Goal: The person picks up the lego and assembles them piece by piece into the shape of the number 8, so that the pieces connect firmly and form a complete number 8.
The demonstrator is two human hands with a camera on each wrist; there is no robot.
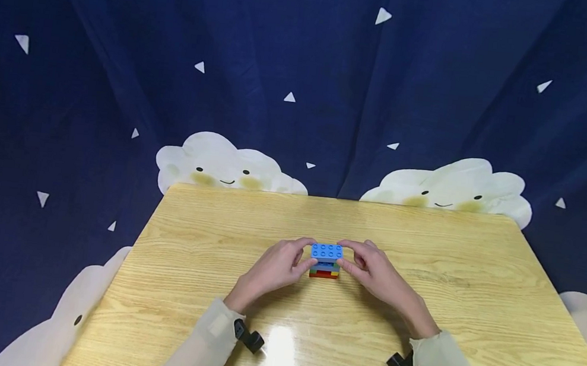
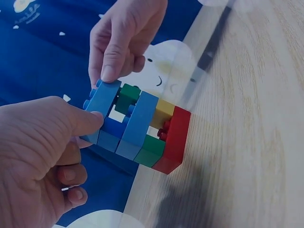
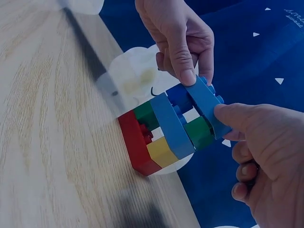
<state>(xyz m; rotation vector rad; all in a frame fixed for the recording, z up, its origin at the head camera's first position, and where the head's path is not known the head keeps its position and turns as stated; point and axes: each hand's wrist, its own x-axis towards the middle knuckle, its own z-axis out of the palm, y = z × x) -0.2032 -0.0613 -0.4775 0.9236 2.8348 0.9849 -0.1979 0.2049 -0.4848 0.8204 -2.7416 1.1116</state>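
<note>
We see a pale wooden desk [image 1: 475, 297] with a strong grain and a bright glare patch near its front edge. Behind its far edge and down both sides hangs a dark blue curtain [image 1: 306, 59] scattered with small white triangles and printed with smiling white clouds [image 1: 222, 163] along the bottom.

At the middle of the desk, a little nearer the front edge than the far one, stands a small stack of toy bricks [image 1: 325, 262]. A red brick [image 2: 176, 137] forms its base on the wood, yellow and green bricks sit above it, then a light blue plate, then dark blue and green pieces, and a light blue top brick [image 1: 327, 251] with round studs caps it. No container shows anywhere on the desk.

Our left hand [image 1: 276, 265] pinches the left end of the top brick between thumb and fingertips, a narrow grip closed on the brick. Our right hand [image 1: 375, 272] pinches the opposite end the same way. Both sleeves are light beige, each wrist wearing a black strap mount [image 1: 250, 339].
</note>
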